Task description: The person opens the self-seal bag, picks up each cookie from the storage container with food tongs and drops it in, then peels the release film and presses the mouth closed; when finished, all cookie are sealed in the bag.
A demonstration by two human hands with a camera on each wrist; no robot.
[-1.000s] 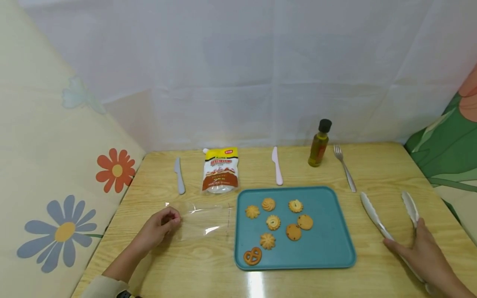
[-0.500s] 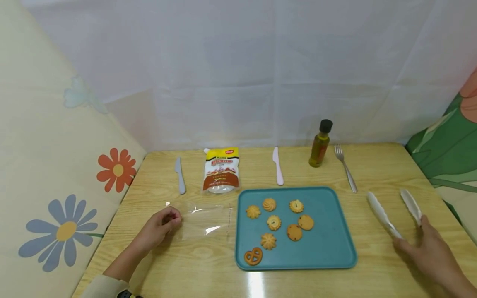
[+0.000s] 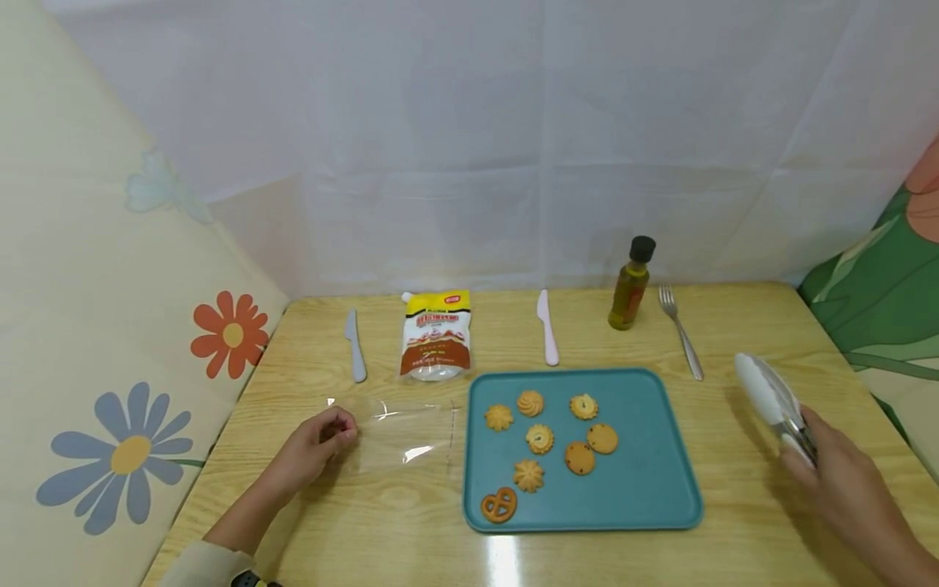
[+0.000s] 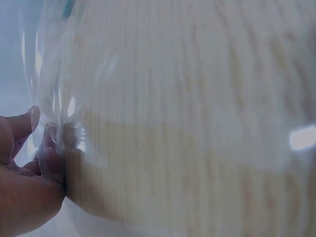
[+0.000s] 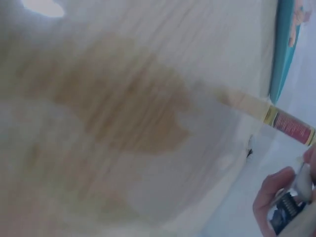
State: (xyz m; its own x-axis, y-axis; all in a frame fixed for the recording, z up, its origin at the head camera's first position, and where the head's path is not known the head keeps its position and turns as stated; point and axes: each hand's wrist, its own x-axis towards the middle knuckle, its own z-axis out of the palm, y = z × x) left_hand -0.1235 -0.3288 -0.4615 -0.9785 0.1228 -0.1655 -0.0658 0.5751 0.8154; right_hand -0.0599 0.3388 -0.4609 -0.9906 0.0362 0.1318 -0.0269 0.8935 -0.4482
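At the left of the head view my left hand (image 3: 317,444) holds the left end of a clear plastic bag (image 3: 411,432), its fingers curled. The film also passes between the thumb and fingers in the left wrist view, where the transparent bag (image 4: 44,98) shows glare. On the right, my right hand (image 3: 844,481) grips metal tongs (image 3: 763,387) with pale scalloped tips. The tongs' arms are squeezed together and point away from me, with nothing visible between them. Their spring end (image 5: 287,210) shows inside the hand in the right wrist view.
A teal tray (image 3: 649,489) holds several cookies (image 3: 539,439) and a pretzel (image 3: 499,505). Behind stand or lie a grey knife (image 3: 355,346), a white-and-brown pouch (image 3: 435,336), a pink knife (image 3: 547,328), an oil bottle (image 3: 630,289) and a fork (image 3: 681,333).
The right hand has lifted the tongs, turned them and squeezed their spread arms together, moving slightly right. The left hand and the bag stay in place.
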